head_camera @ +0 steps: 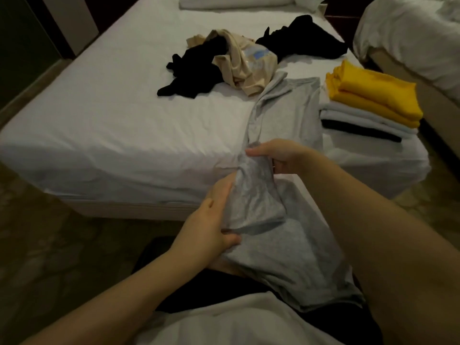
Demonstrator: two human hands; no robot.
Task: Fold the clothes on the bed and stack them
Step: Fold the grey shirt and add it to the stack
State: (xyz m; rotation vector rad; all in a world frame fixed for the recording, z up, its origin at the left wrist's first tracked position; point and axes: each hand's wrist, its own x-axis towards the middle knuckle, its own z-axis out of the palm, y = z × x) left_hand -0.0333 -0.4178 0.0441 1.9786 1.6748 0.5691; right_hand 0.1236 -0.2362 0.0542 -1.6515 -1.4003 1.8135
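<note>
A grey T-shirt (286,113) lies partly on the white bed (112,125) and hangs over its near edge toward me. My left hand (209,227) pinches a folded-over flap of it low down, off the bed. My right hand (278,155) grips the same flap higher up, at the mattress edge. A folded stack (368,105) sits on the bed's right corner: yellow on top, light grey and black beneath. Unfolded clothes lie further back: a beige garment (246,68) and two black garments (194,70) (303,38).
A second bed with white bedding (410,33) stands to the right across a narrow gap. White pillows (236,1) lie at the head of the bed. The patterned floor (49,245) spreads to my left.
</note>
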